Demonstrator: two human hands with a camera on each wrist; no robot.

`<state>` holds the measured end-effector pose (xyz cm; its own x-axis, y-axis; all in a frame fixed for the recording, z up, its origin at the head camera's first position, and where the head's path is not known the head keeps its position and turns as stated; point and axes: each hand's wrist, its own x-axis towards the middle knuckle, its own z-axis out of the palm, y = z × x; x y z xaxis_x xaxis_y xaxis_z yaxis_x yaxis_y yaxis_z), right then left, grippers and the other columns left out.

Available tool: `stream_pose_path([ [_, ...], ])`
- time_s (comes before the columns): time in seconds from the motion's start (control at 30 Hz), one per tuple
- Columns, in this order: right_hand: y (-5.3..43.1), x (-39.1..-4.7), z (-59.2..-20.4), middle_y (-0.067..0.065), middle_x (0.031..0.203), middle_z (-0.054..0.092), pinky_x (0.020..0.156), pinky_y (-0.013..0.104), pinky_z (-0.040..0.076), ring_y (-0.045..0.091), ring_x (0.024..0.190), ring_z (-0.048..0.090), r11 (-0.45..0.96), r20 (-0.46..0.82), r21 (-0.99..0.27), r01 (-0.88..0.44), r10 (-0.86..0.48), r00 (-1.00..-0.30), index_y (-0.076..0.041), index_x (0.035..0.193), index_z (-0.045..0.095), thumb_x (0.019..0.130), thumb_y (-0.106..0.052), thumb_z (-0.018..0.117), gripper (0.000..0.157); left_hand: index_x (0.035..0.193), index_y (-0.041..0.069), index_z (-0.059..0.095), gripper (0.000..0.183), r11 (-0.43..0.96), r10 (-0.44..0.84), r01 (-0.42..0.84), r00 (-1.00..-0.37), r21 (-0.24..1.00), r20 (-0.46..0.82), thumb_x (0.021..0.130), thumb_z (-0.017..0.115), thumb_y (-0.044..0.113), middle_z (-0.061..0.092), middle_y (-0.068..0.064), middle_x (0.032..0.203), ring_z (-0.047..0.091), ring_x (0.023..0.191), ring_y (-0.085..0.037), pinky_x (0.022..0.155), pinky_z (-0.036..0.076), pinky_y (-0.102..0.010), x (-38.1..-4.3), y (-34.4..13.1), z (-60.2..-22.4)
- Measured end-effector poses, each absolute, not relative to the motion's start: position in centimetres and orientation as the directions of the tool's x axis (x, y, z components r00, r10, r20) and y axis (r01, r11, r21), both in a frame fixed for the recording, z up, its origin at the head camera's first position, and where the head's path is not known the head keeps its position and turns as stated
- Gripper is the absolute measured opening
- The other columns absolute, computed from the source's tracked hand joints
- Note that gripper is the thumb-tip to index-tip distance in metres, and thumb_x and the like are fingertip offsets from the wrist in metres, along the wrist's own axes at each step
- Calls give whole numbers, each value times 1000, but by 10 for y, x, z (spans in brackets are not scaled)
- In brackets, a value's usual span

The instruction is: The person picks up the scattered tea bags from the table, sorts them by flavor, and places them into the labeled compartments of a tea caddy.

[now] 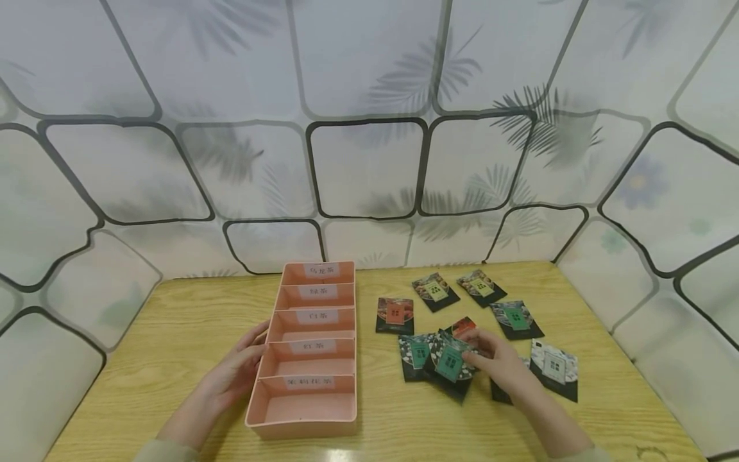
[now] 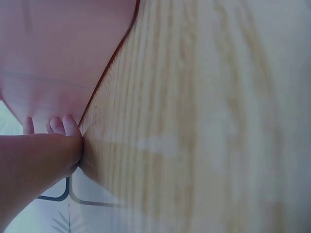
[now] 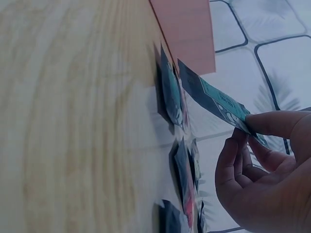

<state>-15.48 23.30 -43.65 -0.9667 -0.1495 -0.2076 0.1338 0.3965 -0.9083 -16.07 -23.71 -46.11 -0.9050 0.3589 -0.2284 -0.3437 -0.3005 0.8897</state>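
Note:
My right hand (image 1: 496,360) pinches a black tea packet (image 1: 450,366) with a teal label between thumb and fingers. In the right wrist view this tea packet (image 3: 214,99) is tilted and raised off the table. Beneath it, another teal-labelled packet (image 1: 414,354) lies at its left, and a red-labelled packet (image 1: 464,325) is partly covered behind it. My left hand (image 1: 233,372) rests along the left side of a pink compartment box (image 1: 356,359). Its fingertips (image 2: 70,124) touch the outer wall in the left wrist view. Labels with Chinese characters mark the box's compartments.
Around the right hand lie more packets: one red-labelled (image 1: 395,316), two yellow-green-labelled (image 1: 435,292), a green-labelled (image 1: 516,319) and a white-labelled one (image 1: 555,369). Another is mostly hidden under the right hand. A patterned curtain (image 1: 369,167) surrounds the wooden table (image 1: 173,321).

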Motion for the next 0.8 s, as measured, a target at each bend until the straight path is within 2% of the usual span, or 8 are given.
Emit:
stream_pose_path([
  [0.17, 233, -159, -432, 13, 130, 53, 81, 35, 50, 28, 114, 55, 400, -187, -909, 116, -145, -972, -8, 117, 58, 90, -23, 64, 32, 147, 22, 22, 55, -308, 364, -337, -906, 890, -217, 97, 42, 10, 47, 16, 130, 53, 113, -4, 97, 41, -28, -161, -237, -462],
  [0.27, 232, -162, -430, 13, 124, 56, 80, 33, 50, 25, 110, 57, 398, -173, -911, 104, -141, -975, -7, 116, 59, 89, -23, 65, 32, 149, 19, 19, 56, -319, 383, -320, -905, 892, -188, 98, 40, 9, 48, 16, 130, 53, 114, -4, 98, 40, -27, -160, -237, -463],
  [0.4, 229, -163, -425, 11, 120, 58, 82, 33, 49, 21, 105, 58, 409, -156, -908, 88, -137, -978, -8, 117, 59, 88, -23, 66, 33, 150, 18, 15, 60, -302, 357, -342, -906, 890, -227, 97, 43, 12, 43, 12, 134, 53, 113, -5, 98, 41, -28, -160, -236, -462],
  [0.5, 225, -165, -422, 11, 122, 57, 85, 35, 49, 23, 109, 57, 416, -145, -907, 73, -144, -979, -9, 118, 59, 88, -24, 66, 34, 151, 18, 13, 62, -295, 342, -357, -906, 886, -250, 97, 43, 12, 40, 11, 135, 53, 113, -5, 98, 40, -29, -160, -235, -461],
  [0.67, 218, -168, -418, 11, 122, 57, 86, 37, 49, 25, 110, 57, 402, -124, -915, 44, -176, -977, -9, 118, 59, 89, -25, 65, 34, 146, 23, 24, 53, -317, 359, -339, -907, 886, -219, 97, 41, 10, 46, 15, 131, 53, 113, -4, 98, 41, -28, -160, -236, -463],
  [0.8, 211, -171, -412, 9, 119, 58, 79, 36, 50, 18, 101, 59, 386, -124, -921, 44, -184, -975, -10, 119, 58, 88, -27, 65, 36, 142, 26, 31, 48, -328, 375, -314, -909, 891, -182, 97, 40, 9, 49, 15, 130, 53, 113, -4, 98, 41, -27, -161, -237, -464],
])
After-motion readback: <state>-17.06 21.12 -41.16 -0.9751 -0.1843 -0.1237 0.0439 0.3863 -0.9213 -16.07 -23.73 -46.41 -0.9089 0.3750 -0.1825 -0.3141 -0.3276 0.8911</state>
